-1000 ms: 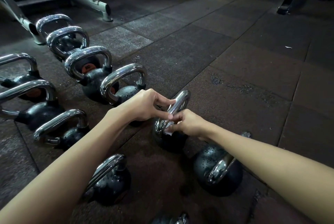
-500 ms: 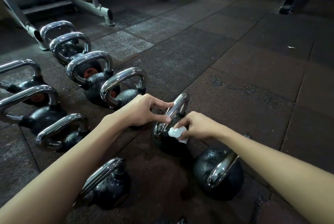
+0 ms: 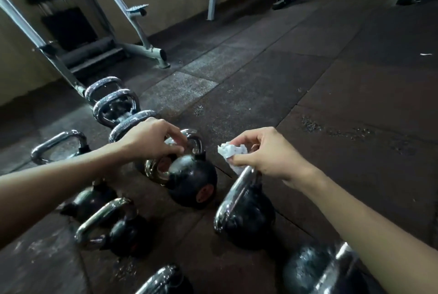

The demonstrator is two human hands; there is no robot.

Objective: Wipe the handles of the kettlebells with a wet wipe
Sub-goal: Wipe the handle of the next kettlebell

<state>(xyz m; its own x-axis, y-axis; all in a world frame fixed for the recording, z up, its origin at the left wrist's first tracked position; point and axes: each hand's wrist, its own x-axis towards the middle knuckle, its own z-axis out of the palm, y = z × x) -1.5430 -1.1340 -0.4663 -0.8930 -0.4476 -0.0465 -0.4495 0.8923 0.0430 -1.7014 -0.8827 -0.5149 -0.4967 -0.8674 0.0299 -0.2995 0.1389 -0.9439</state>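
Plainly, with the left hand (image 3: 151, 138) curled round the handle (image 3: 195, 138) of a tilted kettlebell (image 3: 192, 180) (slick chrome) at the floor's (image 3: 331, 127) near-left part and the right hand (image 3: 267, 154) pinching the wet wipe (image 3: 231, 151) just above the next handle (image 3: 237, 189), a slipped grip could drop it onto its neighbours (image 3: 128, 232).

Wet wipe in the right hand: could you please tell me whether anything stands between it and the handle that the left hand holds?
Nothing visible lies between the wet wipe and the handle; only bare floor shows in the gap. The left hand itself covers the handle's top.
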